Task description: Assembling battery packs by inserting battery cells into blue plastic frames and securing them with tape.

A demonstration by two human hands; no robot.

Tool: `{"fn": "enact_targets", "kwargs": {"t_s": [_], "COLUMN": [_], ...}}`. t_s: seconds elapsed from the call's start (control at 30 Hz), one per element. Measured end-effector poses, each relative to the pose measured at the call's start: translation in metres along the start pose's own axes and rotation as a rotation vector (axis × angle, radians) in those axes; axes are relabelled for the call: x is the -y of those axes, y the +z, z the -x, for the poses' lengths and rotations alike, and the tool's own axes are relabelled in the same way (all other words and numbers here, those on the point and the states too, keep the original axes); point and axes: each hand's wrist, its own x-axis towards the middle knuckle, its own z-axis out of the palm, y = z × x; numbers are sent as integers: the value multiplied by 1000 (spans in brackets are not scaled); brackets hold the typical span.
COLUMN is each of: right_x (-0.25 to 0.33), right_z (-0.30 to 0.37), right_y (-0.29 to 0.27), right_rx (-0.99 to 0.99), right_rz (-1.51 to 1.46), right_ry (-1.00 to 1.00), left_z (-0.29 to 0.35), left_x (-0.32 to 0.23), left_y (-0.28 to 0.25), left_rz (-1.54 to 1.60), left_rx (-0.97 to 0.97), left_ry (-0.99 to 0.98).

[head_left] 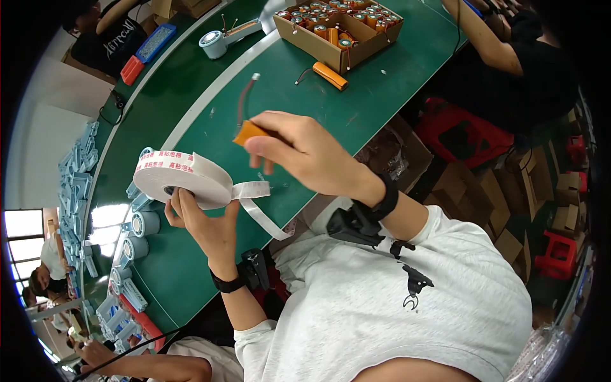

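Observation:
My left hand [209, 229] grips a wide roll of white tape [184, 178] with red print on its face, some fingers at its core. A loose strip of tape [266, 219] curls off the roll toward my shirt. Between the fingers and thumb of my right hand [312, 153] is an orange battery pack [249, 132], partly hidden by the hand. From it a dark reddish lead rises to a small white connector [256, 77]. The pack is held above and to the right of the roll, apart from it.
On the green table [305, 118], a cardboard box [315, 48] holds several orange batteries; another battery [330, 76] lies beside it. Light-blue plastic housings [141, 224] line the left side. Co-workers sit at the far left and far right. Red stools [555, 254] and cartons stand at right.

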Motion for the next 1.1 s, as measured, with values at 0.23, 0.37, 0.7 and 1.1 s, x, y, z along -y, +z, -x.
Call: {"fn": "enact_targets", "kwargs": {"t_s": [0.23,0.37,0.7,1.1], "right_x": [-15,-35,-79,-41], "right_z": [-14,-23,-82,-51], "right_y": [33,27,6,-48], "right_rx": [-43,-283,-817,-197], "right_rz": [186,-269,-658,-474], "right_ry": [-63,-15,-84,-203], "left_z": [-6,-10,-12,-93], "left_x": [-17,-29,-34,28], "left_y": [6,0,17,5], "left_rz": [-67,-123,-97,-18], "left_rx": [28,105,408,218], "left_ry": [64,-139,13,381]}}
